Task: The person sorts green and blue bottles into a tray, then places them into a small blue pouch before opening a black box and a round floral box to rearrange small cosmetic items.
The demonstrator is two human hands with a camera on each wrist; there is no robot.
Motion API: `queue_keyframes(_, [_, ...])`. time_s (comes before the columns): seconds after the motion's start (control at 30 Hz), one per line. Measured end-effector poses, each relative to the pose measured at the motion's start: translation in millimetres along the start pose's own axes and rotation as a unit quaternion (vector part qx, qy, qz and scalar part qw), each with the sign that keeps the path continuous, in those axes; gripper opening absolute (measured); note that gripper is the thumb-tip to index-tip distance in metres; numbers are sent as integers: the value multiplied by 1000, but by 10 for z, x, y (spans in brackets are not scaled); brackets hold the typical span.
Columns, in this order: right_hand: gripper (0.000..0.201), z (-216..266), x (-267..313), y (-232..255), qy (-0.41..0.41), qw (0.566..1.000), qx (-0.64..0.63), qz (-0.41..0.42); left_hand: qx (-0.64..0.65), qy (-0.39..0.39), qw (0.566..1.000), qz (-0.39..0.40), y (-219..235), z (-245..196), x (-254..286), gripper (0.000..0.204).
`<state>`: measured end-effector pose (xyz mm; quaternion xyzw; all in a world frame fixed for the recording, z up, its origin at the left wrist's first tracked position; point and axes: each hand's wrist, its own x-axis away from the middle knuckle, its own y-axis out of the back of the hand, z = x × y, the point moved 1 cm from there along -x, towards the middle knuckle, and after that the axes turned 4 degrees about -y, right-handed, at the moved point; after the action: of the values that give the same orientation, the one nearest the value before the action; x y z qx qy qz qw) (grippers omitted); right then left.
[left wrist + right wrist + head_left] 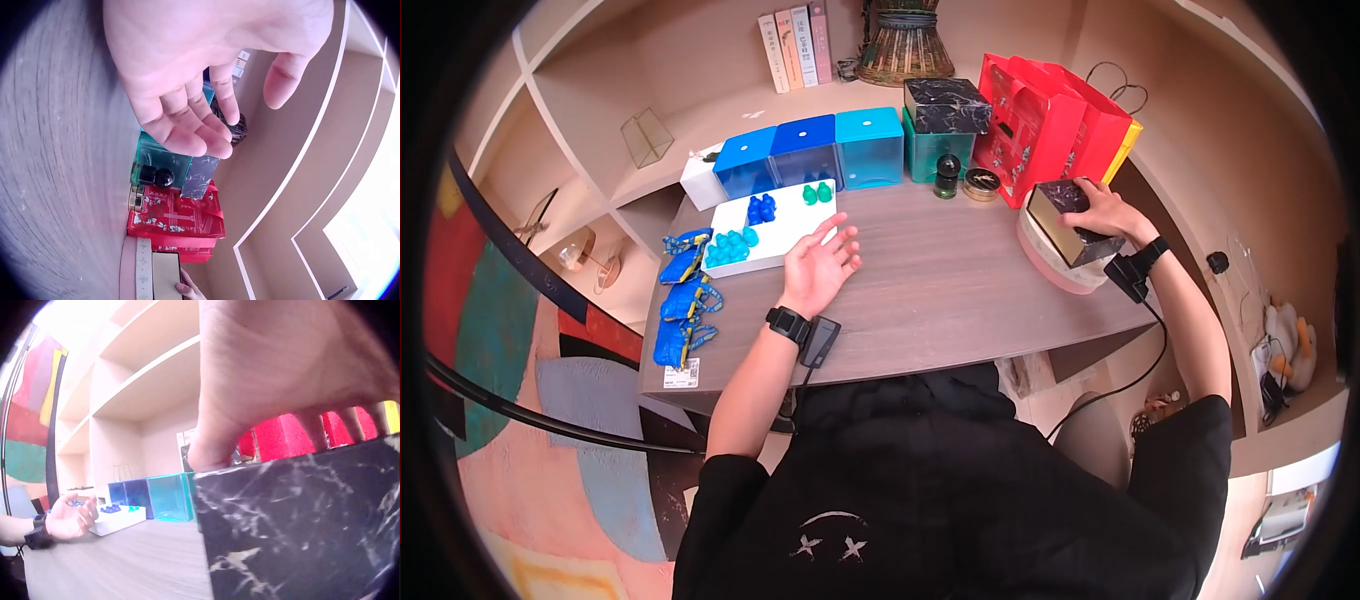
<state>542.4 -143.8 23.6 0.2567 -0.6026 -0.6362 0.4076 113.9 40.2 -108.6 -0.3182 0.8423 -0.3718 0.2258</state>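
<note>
My right hand [1108,214] grips a black marble-patterned box [300,519], thumb on one side and fingers across the other. One face of this box is plain gold [1055,232]. It stands over a round pink-and-white box [1050,262] at the table's right end, overlapping it in the head view. My left hand [820,270] is palm up with relaxed fingers and holds nothing. Nearest to it is a white tray [775,240] bearing small bear-like figures: turquoise [730,246], dark blue [762,208] and green [817,193].
Blue and turquoise bins [805,158] line the back, beside a green box [940,150] with a marbled top [945,105]. A black-topped bottle [946,176] and round tin [981,184] stand before red gift bags [1030,125]. Folded blue bags [683,300] lie at left.
</note>
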Motion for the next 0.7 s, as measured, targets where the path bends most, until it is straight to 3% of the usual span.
queue_keyframes(0.3, [101, 93, 108, 79, 45, 992, -37, -109, 1, -2, 1000, 5, -11, -18, 3, 52])
queue_keyframes(0.37, [94, 168, 184, 204, 118, 976, -138, -124, -5, 0, 1000, 6, -20, -4, 5, 51])
queue_keyframes(0.47, [88, 533, 413, 373, 175, 957, -189, -132, -13, 14, 999, 28, 63, 9, -26, 56])
queue_keyframes(0.57, [90, 988, 448, 323, 258, 932, -224, -118, -51, 33, 997, 50, -161, 15, 42, 68])
queue_keyframes(0.7, [92, 1824, 324, 4, 328, 929, -141, -95, -70, 49, 990, 111, -272, 45, 76, 81])
